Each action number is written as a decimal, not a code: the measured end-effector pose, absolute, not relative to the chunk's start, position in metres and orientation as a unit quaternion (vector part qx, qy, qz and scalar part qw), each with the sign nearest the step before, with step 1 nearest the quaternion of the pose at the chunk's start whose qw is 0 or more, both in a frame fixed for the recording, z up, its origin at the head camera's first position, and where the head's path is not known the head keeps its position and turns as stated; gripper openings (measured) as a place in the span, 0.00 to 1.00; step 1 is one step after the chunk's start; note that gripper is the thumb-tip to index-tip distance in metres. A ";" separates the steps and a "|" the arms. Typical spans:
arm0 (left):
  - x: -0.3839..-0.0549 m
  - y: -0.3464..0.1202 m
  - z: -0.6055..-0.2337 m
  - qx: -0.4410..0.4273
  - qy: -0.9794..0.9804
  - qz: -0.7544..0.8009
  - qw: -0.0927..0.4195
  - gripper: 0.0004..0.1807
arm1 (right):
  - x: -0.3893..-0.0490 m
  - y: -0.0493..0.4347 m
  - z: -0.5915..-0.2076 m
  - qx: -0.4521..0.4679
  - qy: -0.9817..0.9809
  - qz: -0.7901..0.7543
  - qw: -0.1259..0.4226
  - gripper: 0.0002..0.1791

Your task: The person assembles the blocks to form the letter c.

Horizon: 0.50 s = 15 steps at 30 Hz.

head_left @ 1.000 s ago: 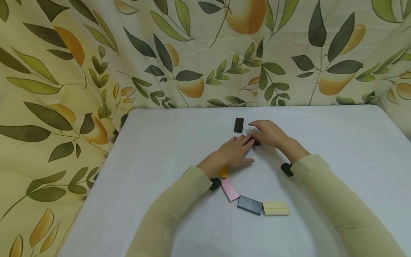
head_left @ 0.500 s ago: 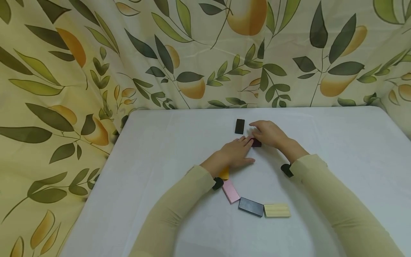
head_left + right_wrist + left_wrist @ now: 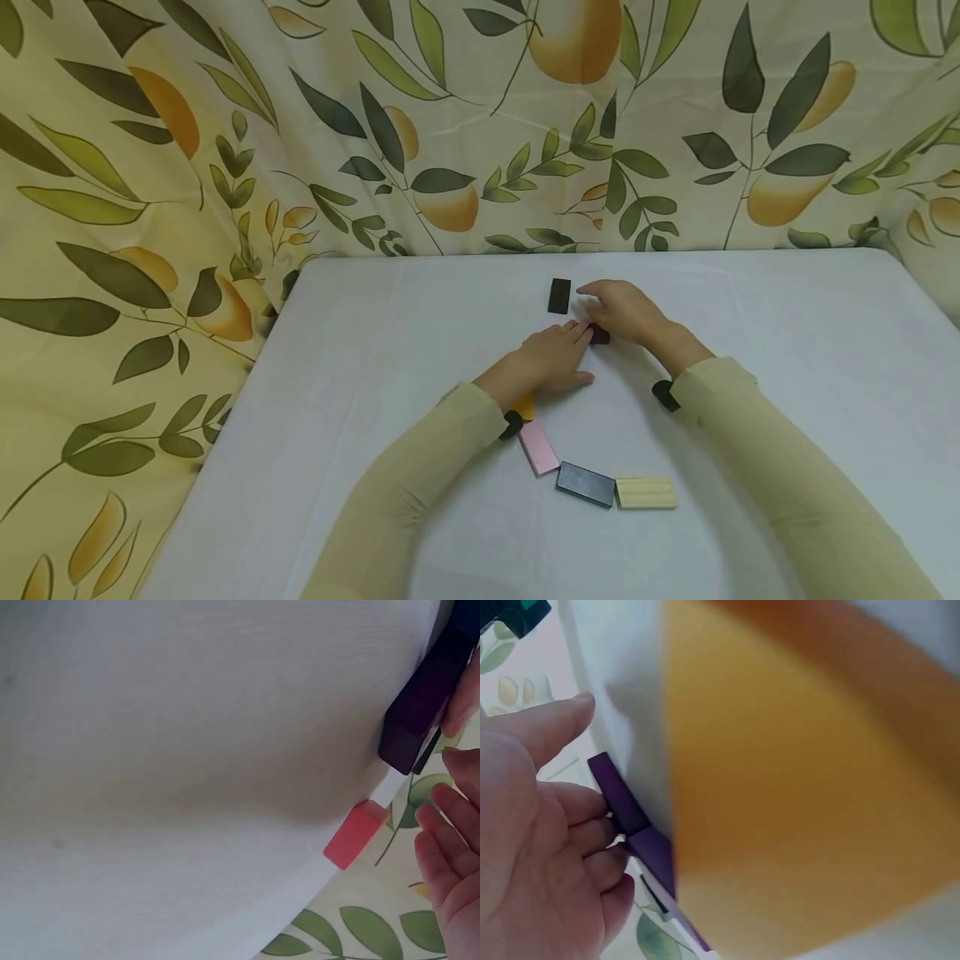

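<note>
In the head view a dark maroon block (image 3: 600,334) lies between the two hands, partly covered. The left hand (image 3: 553,357) reaches over it from the left, fingers extended and touching it. In the left wrist view its fingers lie along two purple blocks (image 3: 654,856) set end to end. An orange block (image 3: 525,407) lies under the left wrist. The right hand (image 3: 621,310) is at the far side of the maroon block, its fingers loosely bent and holding nothing visible. A red block (image 3: 355,835) lies near its fingers in the right wrist view.
A black block (image 3: 559,296) lies beyond the hands. Nearer, a pink block (image 3: 539,447), a dark grey block (image 3: 586,485) and a pale yellow block (image 3: 646,492) form a curved row on the white table (image 3: 360,333). A patterned cloth (image 3: 480,125) hangs behind.
Both hands stay nearly in place around the maroon block, with only slight shifts of fingers and wrists. The other blocks have not moved on the table.
</note>
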<state>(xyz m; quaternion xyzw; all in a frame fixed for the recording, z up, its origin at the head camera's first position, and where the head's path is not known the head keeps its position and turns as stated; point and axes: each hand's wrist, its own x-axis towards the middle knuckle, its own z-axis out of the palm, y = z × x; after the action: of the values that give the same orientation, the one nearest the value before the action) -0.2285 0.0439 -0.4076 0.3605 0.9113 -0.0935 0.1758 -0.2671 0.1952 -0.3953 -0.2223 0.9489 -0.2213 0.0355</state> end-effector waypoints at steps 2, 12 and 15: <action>-0.229 0.045 -0.406 0.355 0.912 -0.100 0.179 0.41 | -0.268 0.192 -0.394 -0.225 0.949 -0.219 0.045 0.20; -0.227 0.046 -0.397 0.350 0.911 -0.116 0.187 0.41 | -0.281 0.176 -0.394 -0.279 0.936 -0.208 0.048 0.21; -0.226 0.047 -0.397 0.349 0.911 -0.115 0.189 0.40 | -0.287 0.173 -0.393 -0.303 0.929 -0.208 0.044 0.22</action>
<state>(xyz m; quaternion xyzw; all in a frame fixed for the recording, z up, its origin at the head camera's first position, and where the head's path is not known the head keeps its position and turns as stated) -0.2262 0.0469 -0.3966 0.3488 0.9108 -0.1146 0.1887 -0.2873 0.1733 -0.3927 -0.3026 0.9292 -0.2075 0.0443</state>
